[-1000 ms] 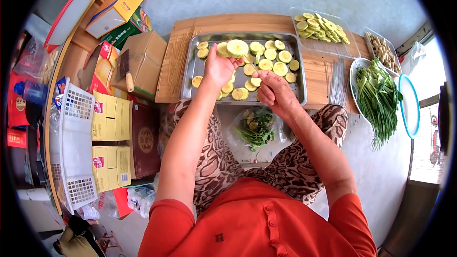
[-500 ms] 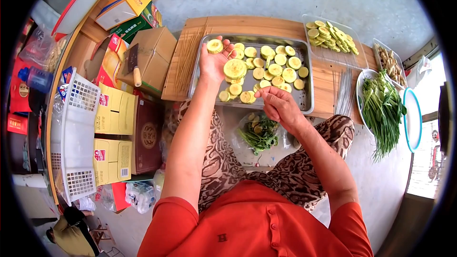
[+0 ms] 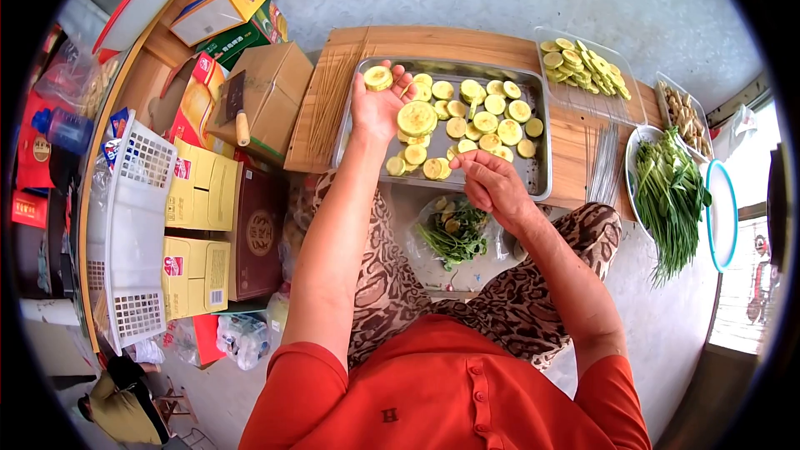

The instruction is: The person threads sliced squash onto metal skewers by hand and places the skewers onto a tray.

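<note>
My left hand (image 3: 377, 108) is palm up over the left part of a metal tray (image 3: 545, 129), its fingers loosely curled around a round zucchini slice (image 3: 377, 77). A larger-looking slice (image 3: 417, 118) sits in front of the palm, between my two hands, seemingly on a thin skewer. My right hand (image 3: 493, 179) pinches at the tray's near side, thumb against forefinger, apparently on the end of that skewer, which is mostly hidden. Several more zucchini slices (image 3: 509, 131) lie spread in the tray.
Bamboo skewers (image 3: 336, 108) lie left of the tray on the wooden table (image 3: 575, 175); metal skewers (image 3: 602, 162) lie right. Beyond are a clear container (image 3: 546, 33) of slices and a bowl of greens (image 3: 671, 192). Boxes (image 3: 271, 100) stand left. A bag of greens (image 3: 454, 233) is below.
Both hands keep nearly the same pose, with the slice still in my left hand. The whole view has shifted very slightly.
</note>
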Tool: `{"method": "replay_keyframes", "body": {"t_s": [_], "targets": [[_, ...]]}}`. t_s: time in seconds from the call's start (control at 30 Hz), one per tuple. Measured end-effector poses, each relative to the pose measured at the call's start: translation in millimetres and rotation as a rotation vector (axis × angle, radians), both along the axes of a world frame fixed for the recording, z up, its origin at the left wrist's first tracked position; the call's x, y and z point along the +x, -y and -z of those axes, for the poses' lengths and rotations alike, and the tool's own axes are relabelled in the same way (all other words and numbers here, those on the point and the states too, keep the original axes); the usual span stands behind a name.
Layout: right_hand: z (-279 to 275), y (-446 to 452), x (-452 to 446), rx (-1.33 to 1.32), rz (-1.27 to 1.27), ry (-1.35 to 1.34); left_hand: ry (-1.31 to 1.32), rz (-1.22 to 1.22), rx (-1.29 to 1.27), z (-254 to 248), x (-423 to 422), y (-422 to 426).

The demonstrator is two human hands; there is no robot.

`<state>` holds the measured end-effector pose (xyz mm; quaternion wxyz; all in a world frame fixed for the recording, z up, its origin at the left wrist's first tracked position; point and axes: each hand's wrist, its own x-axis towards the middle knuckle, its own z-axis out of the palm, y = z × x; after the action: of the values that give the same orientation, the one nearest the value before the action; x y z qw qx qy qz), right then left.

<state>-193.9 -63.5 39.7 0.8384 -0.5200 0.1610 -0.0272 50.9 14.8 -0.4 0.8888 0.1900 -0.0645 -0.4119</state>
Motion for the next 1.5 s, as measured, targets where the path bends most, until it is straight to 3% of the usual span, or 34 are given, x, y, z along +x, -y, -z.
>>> {"method": "replay_keyframes", "body": {"t_s": [0.6, 0.8, 1.5], "targets": [[-1, 0, -3, -0.022, -0.007, 0.006, 0.083, 0.016, 0.041, 0, -3, 2], [-1, 0, 3, -0.024, 0.034, 0.033, 0.072, 0.166, 0.010, -1, -22, 7], [-2, -4, 1, -0.107, 0.001, -0.014, -0.011, -0.036, -0.061, 6, 11, 1]]}}
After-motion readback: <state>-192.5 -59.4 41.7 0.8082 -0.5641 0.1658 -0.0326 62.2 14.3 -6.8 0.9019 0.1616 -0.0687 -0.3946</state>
